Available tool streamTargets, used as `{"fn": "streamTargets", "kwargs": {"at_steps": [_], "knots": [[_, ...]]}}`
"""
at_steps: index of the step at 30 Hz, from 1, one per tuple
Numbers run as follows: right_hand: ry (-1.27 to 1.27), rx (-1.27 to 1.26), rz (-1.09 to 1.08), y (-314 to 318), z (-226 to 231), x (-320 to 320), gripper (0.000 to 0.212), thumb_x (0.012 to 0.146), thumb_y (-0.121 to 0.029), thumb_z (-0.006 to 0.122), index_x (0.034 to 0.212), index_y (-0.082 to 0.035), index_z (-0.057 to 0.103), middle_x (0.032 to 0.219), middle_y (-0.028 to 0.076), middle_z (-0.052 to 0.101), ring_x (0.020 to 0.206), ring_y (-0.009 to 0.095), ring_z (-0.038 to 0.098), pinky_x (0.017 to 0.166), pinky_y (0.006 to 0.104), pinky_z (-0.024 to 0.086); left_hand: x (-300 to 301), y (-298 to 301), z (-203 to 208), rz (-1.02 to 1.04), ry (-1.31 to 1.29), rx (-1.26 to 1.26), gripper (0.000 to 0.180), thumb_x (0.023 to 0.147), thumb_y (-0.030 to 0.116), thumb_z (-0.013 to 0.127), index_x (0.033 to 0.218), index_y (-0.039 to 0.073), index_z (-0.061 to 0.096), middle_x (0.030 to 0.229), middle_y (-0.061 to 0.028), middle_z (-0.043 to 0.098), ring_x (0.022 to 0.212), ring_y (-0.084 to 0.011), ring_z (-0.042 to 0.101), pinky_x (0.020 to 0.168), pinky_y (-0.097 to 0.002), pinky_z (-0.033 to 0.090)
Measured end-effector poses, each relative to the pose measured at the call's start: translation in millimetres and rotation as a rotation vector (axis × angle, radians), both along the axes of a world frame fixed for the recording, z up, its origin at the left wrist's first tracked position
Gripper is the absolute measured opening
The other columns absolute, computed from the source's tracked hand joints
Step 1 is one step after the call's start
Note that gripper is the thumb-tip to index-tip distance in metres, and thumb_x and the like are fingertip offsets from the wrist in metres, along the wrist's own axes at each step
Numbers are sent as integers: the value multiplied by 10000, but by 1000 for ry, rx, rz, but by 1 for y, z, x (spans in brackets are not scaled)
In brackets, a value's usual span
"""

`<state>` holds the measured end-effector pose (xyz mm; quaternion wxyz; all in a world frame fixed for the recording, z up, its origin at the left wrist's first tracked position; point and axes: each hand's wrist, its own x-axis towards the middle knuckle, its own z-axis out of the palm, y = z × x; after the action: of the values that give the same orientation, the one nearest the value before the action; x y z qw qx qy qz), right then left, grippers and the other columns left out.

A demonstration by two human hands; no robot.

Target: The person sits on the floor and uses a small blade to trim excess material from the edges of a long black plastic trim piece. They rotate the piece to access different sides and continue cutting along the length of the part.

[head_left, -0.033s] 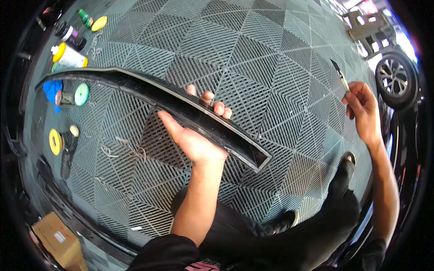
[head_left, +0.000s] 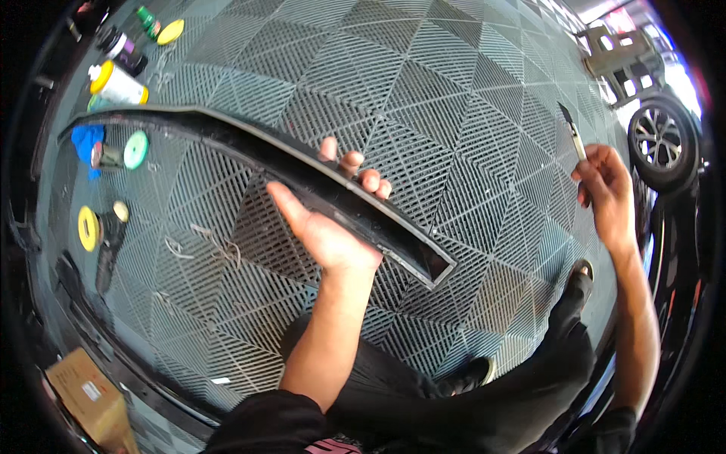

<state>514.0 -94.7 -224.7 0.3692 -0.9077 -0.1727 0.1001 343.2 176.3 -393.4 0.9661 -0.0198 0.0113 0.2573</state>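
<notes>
My left hand (head_left: 333, 238) supports a long, curved black car spoiler (head_left: 299, 178). Its hollow underside faces up, rimmed by a pale grey edge. The palm and thumb lie along the near edge, while fingertips curl over the far one. From this hand the spoiler reaches far to the left, and its squared end points toward the lower right. Off to the right, apart from the spoiler, my right hand (head_left: 609, 189) pinches a slim utility knife (head_left: 575, 136) with a pale handle. Its dark blade points up and away.
Bottles (head_left: 117, 82), a green pad (head_left: 136, 150), a blue cloth (head_left: 88, 140) and a polisher (head_left: 112, 246) lie on the left. Loose pale strips (head_left: 215, 246) rest on the ribbed floor tiles (head_left: 454, 98). A cardboard box (head_left: 87, 390) is lower left; a car wheel (head_left: 662, 140) stands right.
The view has shifted slightly. The spoiler has tipped a little in my left hand, and both hands keep their hold.
</notes>
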Motion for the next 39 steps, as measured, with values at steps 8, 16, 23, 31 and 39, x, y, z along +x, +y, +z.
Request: {"fn": "streamTargets", "kwargs": {"at_steps": [8,16,23,31,39], "knots": [[199,176,300,16,-76,-163,228,979,-107,652,1147,19,563,748,56,655,592,91,597,539,240,478,-43,-9,-40,-87,70,-70,791,892,800,392,1356,193,594,1003,-100,544,822,-260,508,764,-400,440],[76,18,662,73,-51,-152,268,875,-9,723,1130,25,649,868,144,737,591,189,695,526,276,538,-39,-8,-47,-70,80,-57,749,940,735,370,1382,164,572,1011,-93,544,833,-254,499,776,-389,431],[59,-69,634,79,-70,-153,311,852,12,737,1152,-13,661,721,103,664,498,167,626,446,302,482,-39,-8,-48,-45,95,-20,772,970,730,309,1415,144,540,1036,-106,538,845,-249,493,781,-391,427],[-4,-89,661,85,-72,-157,340,817,28,764,1141,-17,670,684,82,655,474,152,599,429,299,462,-36,-8,-53,-55,120,-68,735,931,774,346,1307,185,573,986,-102,578,826,-265,554,752,-413,462],[-15,-148,656,98,-66,-153,277,810,38,772,1074,-30,725,667,69,650,478,121,572,440,277,428,-34,-7,-57,-46,154,-37,739,919,795,340,1284,181,529,923,-108,592,803,-276,570,751,-429,478]]}}
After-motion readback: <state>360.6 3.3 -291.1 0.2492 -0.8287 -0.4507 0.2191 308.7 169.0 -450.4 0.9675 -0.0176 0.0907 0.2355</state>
